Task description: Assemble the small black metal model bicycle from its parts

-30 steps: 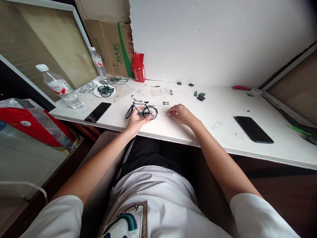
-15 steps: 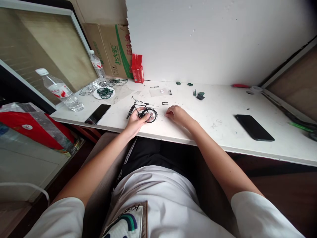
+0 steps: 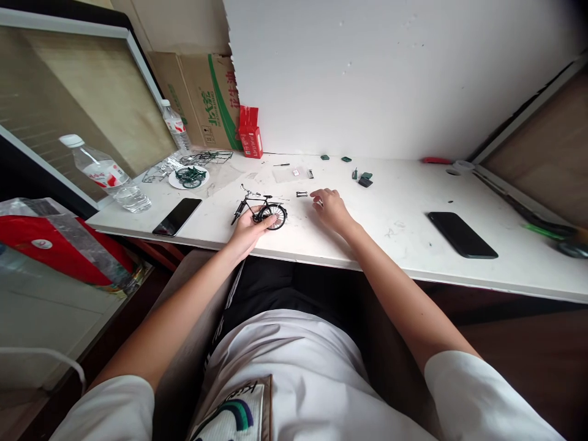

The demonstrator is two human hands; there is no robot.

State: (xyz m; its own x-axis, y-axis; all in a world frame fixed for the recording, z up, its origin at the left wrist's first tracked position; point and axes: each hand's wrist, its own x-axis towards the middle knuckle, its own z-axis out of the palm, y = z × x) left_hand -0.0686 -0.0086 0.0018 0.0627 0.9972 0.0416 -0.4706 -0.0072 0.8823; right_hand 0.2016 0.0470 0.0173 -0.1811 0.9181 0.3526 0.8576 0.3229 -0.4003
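My left hand [image 3: 250, 231] grips a small black model bicycle [image 3: 260, 207] by its rear wheel, thumb across the spokes. The bicycle stands upright just over the front part of the white desk [image 3: 294, 245]. To the right, my right hand [image 3: 331, 210] hovers low with its fingers apart and nothing in them. Close to its fingertips lies a small black H-shaped part [image 3: 302, 194]. Behind that are a clear plastic bag [image 3: 288, 174] and a thin dark tool [image 3: 281, 164].
At the left stand two water bottles [image 3: 117, 177], a phone [image 3: 177, 216] and a white plate [image 3: 207, 177] with green bicycle parts. A red box [image 3: 250, 133] is at the back. Small green pieces [image 3: 366, 176] lie behind my right hand; a second phone [image 3: 462, 234] is on the right.
My right hand has lifted from the desk and its fingers have spread toward the small black part. The left hand still holds the bicycle. The whole view has shifted slightly.
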